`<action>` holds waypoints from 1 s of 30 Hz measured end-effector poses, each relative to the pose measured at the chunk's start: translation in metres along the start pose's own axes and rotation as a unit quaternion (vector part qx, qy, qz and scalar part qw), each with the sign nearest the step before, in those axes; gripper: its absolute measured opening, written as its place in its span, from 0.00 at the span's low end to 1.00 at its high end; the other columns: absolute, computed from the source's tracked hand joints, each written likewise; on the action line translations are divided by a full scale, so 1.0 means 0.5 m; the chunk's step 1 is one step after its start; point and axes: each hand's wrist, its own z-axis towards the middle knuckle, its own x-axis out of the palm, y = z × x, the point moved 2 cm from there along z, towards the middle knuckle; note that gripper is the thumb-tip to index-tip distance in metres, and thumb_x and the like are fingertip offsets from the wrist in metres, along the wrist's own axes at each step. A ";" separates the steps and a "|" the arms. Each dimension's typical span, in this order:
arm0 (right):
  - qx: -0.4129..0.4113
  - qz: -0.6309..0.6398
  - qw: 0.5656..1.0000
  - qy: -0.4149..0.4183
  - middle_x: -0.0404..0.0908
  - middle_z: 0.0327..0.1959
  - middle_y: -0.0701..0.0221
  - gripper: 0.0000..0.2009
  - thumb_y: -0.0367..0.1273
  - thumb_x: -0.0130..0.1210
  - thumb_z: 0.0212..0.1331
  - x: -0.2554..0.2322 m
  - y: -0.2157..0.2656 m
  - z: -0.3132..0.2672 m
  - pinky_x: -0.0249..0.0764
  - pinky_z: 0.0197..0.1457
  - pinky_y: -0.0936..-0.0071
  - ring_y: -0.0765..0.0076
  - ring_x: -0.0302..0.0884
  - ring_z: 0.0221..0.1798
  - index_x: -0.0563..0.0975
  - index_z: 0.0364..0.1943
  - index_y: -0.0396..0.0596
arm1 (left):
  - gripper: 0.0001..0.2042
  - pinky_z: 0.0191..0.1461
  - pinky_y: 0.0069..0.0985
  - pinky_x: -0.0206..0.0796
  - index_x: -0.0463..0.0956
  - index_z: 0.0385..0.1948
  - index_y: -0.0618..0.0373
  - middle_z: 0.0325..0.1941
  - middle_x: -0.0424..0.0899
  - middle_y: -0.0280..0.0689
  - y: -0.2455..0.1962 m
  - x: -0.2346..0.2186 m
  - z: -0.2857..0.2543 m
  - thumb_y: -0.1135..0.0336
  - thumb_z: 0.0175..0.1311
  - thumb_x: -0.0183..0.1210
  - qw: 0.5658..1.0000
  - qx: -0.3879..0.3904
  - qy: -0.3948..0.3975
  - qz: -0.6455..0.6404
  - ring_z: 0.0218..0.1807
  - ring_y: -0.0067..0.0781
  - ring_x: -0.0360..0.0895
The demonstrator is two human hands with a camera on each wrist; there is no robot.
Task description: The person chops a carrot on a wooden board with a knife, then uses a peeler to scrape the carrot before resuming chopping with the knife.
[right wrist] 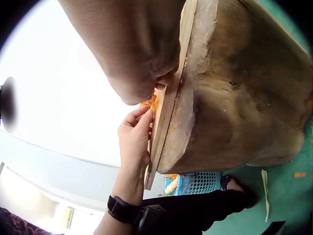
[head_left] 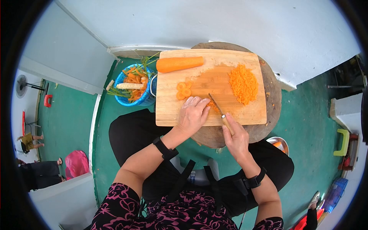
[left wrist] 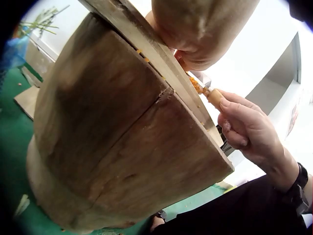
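My right hand grips the wooden handle of a knife, its blade angled over the cutting board. Beside the blade, my left hand holds small carrot pieces against the wood with bent fingers. In the right wrist view, the left fingertips meet at the orange carrot bits; the right hand covers most of the knife there. A few carrot slices lie just beyond the left hand. A heap of minced carrot sits on the board's right side, and a thick carrot at its far left.
The board rests on a round wooden block between the person's knees. A blue basket of peelings and a corn cob stands left of it. At the right knee is a metal bowl with carrot inside. A wall rises behind.
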 end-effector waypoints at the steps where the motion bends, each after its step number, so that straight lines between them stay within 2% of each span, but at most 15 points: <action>1: 0.001 0.002 1.000 -0.002 0.81 0.40 0.55 0.21 0.29 0.57 0.55 0.000 0.000 -0.001 0.77 0.41 0.62 0.49 0.80 0.39 0.74 0.55 0.47 | 0.04 0.38 0.34 0.67 0.80 0.29 0.59 0.28 0.75 0.39 0.000 -0.001 0.001 0.73 0.51 0.61 1.000 0.004 0.005 0.003 0.35 0.43 0.74; 14: 0.012 0.019 1.000 -0.022 0.80 0.42 0.54 0.21 0.29 0.56 0.56 0.003 0.000 -0.003 0.77 0.43 0.61 0.48 0.80 0.42 0.73 0.56 0.46 | 0.06 0.36 0.33 0.66 0.81 0.30 0.57 0.26 0.74 0.37 0.003 0.008 -0.001 0.73 0.49 0.63 0.999 0.037 0.009 0.018 0.33 0.39 0.73; 21: 0.009 0.022 0.999 -0.028 0.80 0.43 0.54 0.21 0.30 0.56 0.56 0.005 -0.005 -0.007 0.76 0.44 0.60 0.48 0.79 0.43 0.72 0.56 0.46 | 0.08 0.34 0.33 0.66 0.81 0.32 0.57 0.25 0.72 0.37 0.005 0.011 -0.006 0.74 0.49 0.61 0.995 0.085 0.026 0.052 0.31 0.39 0.73; 30: 0.018 0.002 1.000 -0.014 0.81 0.40 0.56 0.21 0.30 0.56 0.56 0.010 -0.008 -0.014 0.77 0.40 0.60 0.49 0.80 0.39 0.73 0.56 0.48 | 0.08 0.35 0.32 0.66 0.80 0.32 0.58 0.26 0.73 0.37 0.005 0.017 -0.010 0.74 0.49 0.59 0.992 0.100 0.028 0.066 0.31 0.38 0.73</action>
